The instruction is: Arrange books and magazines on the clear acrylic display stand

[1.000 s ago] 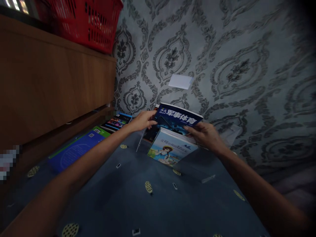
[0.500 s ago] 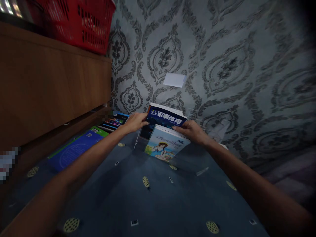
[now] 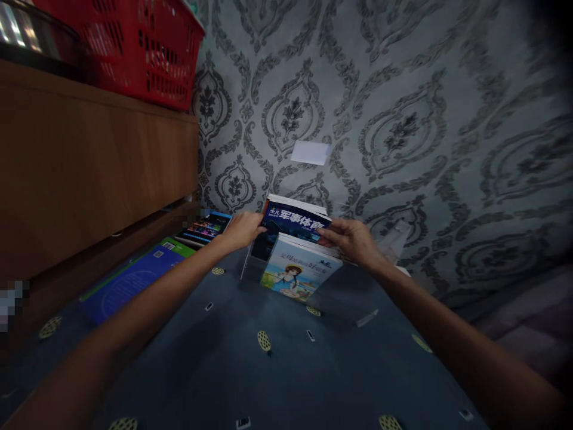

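Observation:
A dark blue book [image 3: 293, 222] with large white Chinese characters stands upright, with pale page edges along its top. My left hand [image 3: 244, 230] is closed on its left edge, thumb at the front. At its upper right edge my right hand [image 3: 351, 240] pinches it between thumb and fingers. In front stands a smaller light blue book [image 3: 299, 269] with a girl in a yellow hat on its cover. Both books are within a clear plastic stand [image 3: 358, 298], whose sides barely show. The lower part of the dark book is hidden by the light blue one.
Left of the stand lie a blue and green book [image 3: 138, 275] and a dark book with colourful pictures [image 3: 206, 228]. A wooden cabinet [image 3: 98, 161] borders the left side, with a red basket [image 3: 165, 65] on top. Patterned wallpaper [image 3: 380, 119] rises behind; a dark patterned cloth [image 3: 215, 370] covers the table.
The whole view has shifted slightly, so everything sits a little lower. My right hand's fingertips have moved slightly right along the dark blue book's upper edge. My left hand keeps its place.

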`<state>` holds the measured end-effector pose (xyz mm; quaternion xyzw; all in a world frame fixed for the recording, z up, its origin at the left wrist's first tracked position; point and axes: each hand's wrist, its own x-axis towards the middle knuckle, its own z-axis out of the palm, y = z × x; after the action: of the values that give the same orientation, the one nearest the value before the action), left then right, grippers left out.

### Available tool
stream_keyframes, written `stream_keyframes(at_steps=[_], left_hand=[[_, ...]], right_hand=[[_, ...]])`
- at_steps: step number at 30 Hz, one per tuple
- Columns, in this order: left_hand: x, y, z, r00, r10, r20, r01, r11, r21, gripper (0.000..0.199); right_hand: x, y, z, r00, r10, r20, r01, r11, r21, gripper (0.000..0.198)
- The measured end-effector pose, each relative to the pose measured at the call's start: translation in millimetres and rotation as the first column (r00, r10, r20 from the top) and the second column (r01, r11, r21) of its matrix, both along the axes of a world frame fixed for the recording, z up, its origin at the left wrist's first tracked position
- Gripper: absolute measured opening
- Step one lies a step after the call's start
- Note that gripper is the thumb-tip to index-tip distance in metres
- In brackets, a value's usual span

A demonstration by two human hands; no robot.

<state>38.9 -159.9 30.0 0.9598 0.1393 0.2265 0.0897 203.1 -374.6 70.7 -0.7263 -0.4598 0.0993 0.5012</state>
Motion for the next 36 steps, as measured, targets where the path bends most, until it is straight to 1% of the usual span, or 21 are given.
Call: stream_keyframes(at_steps=[2, 5, 9, 14, 19, 21, 25, 27, 28, 29, 31, 33, 34, 36], left_hand=[[-1, 0, -1.9, 1.000, 0.016, 0.000, -0.016, 1.000, -0.006, 0.017], [-2, 2, -4.6, 0.999, 0.033, 0.011, -0.033, 0.999, 0.004, 0.017], [-4, 3, -5.7, 1.000, 0.010, 0.018, -0.011, 0.999, 0.046, 0.017], [-7, -4, 1.5, 0.992, 0.071, -0.105, -0.060, 0.993, 0.098, 0.025], [-11, -13, 7.5, 0.982, 0.110, -0.155, -0.090, 0.987, 0.130, 0.027], [-12, -16, 7.0, 0.978, 0.125, -0.169, -0.102, 0.985, 0.138, 0.029], [-15, -19, 3.4, 0.975, 0.133, -0.180, -0.113, 0.987, 0.118, 0.033], [-15, -18, 2.6, 0.981, 0.128, -0.144, -0.120, 0.991, 0.059, 0.036], [-15, -17, 2.7, 0.989, 0.112, -0.101, -0.110, 0.994, 0.020, 0.037], [-14, -15, 3.1, 0.996, 0.080, -0.040, -0.081, 0.997, -0.018, 0.040], [-9, -10, 4.1, 0.994, -0.028, 0.109, 0.036, 0.997, -0.068, 0.046], [-2, -5, 4.2, 0.967, -0.132, 0.220, 0.155, 0.984, -0.090, 0.051], [2, -3, 3.5, 0.956, -0.161, 0.247, 0.191, 0.976, -0.105, 0.052], [9, 0, 0.3, 0.947, -0.170, 0.273, 0.216, 0.965, -0.147, 0.050]], right_hand=[[1, 2, -1, 1.000, 0.010, -0.015, -0.009, 1.000, 0.009, 0.042], [1, 3, -1, 1.000, 0.014, 0.004, -0.013, 1.000, -0.008, 0.041], [-2, 1, 1, 0.999, 0.025, 0.023, -0.025, 1.000, -0.013, 0.039], [-9, -3, 6, 0.996, 0.045, 0.083, -0.041, 0.998, -0.052, 0.041], [-6, -2, 3, 0.989, 0.061, 0.137, -0.051, 0.996, -0.071, 0.045], [-4, -1, 2, 0.977, 0.048, 0.207, -0.031, 0.996, -0.083, 0.043], [-5, -4, 2, 0.923, -0.047, 0.382, 0.102, 0.987, -0.125, 0.037], [-5, -6, 3, 0.899, -0.107, 0.425, 0.174, 0.977, -0.121, 0.037], [-5, -7, 3, 0.889, -0.142, 0.435, 0.209, 0.972, -0.110, 0.036], [-4, -8, 3, 0.878, -0.177, 0.444, 0.245, 0.965, -0.099, 0.032], [-4, -7, 3, 0.863, -0.221, 0.454, 0.286, 0.955, -0.080, 0.026], [-3, -5, 2, 0.862, -0.196, 0.467, 0.267, 0.959, -0.090, 0.031], [-3, -3, 1, 0.864, -0.168, 0.475, 0.244, 0.964, -0.102, 0.031], [-2, 0, -1, 0.863, -0.122, 0.491, 0.206, 0.971, -0.121, 0.027]])
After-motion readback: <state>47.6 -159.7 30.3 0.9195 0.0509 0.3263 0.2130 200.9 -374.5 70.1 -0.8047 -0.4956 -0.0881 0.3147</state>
